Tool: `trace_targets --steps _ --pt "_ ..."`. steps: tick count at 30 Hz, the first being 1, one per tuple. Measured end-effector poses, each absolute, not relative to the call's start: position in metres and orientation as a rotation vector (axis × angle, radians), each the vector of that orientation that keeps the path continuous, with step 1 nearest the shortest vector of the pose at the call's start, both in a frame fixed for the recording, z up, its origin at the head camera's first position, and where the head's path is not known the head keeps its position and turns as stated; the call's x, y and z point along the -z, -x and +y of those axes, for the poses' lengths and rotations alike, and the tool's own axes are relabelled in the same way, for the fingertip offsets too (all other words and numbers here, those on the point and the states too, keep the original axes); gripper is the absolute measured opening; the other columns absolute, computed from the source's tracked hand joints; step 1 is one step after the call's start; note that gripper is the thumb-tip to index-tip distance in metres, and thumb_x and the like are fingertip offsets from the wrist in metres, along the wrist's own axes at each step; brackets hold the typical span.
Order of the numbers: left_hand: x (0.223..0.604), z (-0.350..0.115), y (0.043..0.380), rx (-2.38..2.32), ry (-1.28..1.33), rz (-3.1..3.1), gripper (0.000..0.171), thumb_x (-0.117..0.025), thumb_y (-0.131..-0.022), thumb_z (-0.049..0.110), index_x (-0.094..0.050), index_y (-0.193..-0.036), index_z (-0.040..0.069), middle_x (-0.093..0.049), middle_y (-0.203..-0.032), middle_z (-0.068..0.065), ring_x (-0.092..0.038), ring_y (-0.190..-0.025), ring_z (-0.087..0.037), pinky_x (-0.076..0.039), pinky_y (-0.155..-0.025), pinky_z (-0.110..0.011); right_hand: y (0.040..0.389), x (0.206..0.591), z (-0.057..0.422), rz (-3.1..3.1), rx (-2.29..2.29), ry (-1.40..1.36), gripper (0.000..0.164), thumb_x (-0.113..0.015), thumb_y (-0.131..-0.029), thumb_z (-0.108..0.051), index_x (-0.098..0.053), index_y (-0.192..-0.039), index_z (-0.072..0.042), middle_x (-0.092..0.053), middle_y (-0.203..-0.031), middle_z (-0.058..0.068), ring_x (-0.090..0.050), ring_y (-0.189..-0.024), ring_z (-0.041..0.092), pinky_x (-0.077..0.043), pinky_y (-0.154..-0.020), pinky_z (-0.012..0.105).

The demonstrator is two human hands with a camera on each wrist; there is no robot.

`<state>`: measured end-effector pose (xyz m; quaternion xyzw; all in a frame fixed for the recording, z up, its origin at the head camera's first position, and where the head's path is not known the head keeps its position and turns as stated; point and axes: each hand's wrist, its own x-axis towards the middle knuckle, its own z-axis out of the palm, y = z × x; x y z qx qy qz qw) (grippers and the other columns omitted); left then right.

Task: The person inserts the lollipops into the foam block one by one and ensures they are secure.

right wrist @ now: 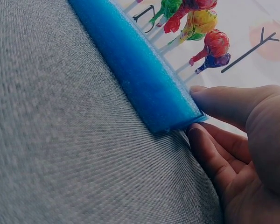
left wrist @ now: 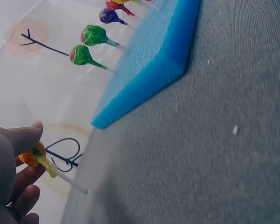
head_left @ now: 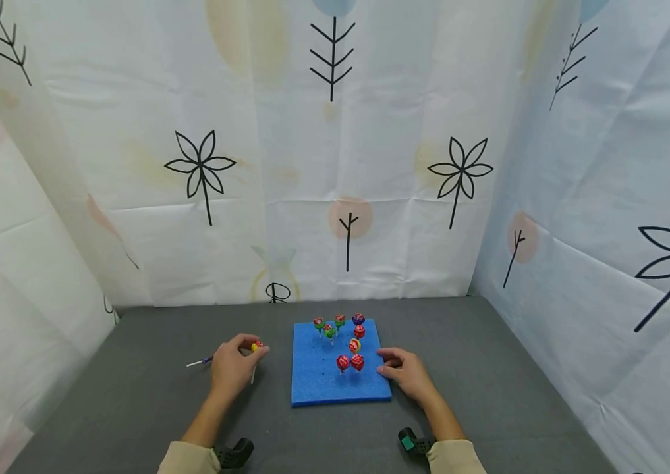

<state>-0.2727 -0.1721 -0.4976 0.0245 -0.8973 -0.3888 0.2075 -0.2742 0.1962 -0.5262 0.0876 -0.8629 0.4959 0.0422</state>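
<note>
In the head view my left hand [head_left: 230, 367] pinches a lollipop [head_left: 257, 346] by its yellow and orange wrapped head, left of the blue foam board [head_left: 313, 385]. Its white stick slants downward, free of the board, in the left wrist view. My right hand [head_left: 410, 374] grips the board's right edge, with the thumb on its upper rim and the fingers against the side in the right wrist view. Several lollipops stand upright in the foam: green ones [head_left: 329, 331] at the back left, then a purple one [head_left: 358, 318], red ones [head_left: 343, 363] and a yellow-orange one [head_left: 355, 345] towards the right.
Another lollipop [head_left: 199, 363] lies on the grey table [head_left: 459, 329] beyond my left hand, its purple wrapper partly hidden by it. Patterned white cloth [head_left: 287, 243] walls in the table at the back and both sides. Small dark holes dot the foam.
</note>
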Motion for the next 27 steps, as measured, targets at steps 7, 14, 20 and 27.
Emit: trace_targets --steps 7,14,20,27 --pt "0.493 -0.161 0.275 1.126 -0.045 -2.412 0.029 -0.083 -0.078 0.026 -0.073 -0.098 0.008 -0.068 -0.084 -0.004 -0.055 -0.074 -0.021 -0.041 -0.064 -0.036 0.274 0.526 0.196 -2.640 -1.515 -0.274 0.030 -0.072 -0.087 -0.009 -0.068 -0.116 -0.004 -0.066 -0.103 0.005 -0.060 -0.089 0.018 -0.050 -0.081 0.039" --pt "0.495 -0.152 0.280 1.146 -0.024 -2.353 0.024 -0.081 -0.080 0.018 -0.072 -0.100 0.006 -0.061 -0.077 -0.004 -0.052 -0.073 -0.020 -0.040 -0.064 -0.036 0.273 0.526 0.197 -2.637 -1.508 -0.285 0.031 -0.073 -0.087 -0.010 -0.067 -0.116 -0.004 -0.066 -0.103 0.005 -0.060 -0.090 0.019 -0.050 -0.082 0.040" --pt "0.497 -0.145 0.282 1.118 -0.004 -2.358 0.023 -0.079 -0.083 0.017 -0.072 -0.102 0.007 -0.061 -0.080 -0.004 -0.052 -0.076 -0.020 -0.040 -0.065 -0.036 0.273 0.526 0.197 -2.627 -1.515 -0.290 0.030 -0.073 -0.087 -0.009 -0.067 -0.116 -0.004 -0.066 -0.104 0.005 -0.061 -0.090 0.019 -0.050 -0.082 0.039" --pt "0.498 -0.140 0.284 1.111 0.049 -2.333 0.024 -0.080 -0.082 0.015 -0.072 -0.102 0.006 -0.060 -0.078 -0.005 -0.053 -0.075 -0.021 -0.040 -0.064 -0.036 0.273 0.526 0.197 -2.632 -1.512 -0.281 0.030 -0.073 -0.087 -0.009 -0.067 -0.116 -0.003 -0.066 -0.104 0.006 -0.061 -0.090 0.019 -0.050 -0.082 0.040"
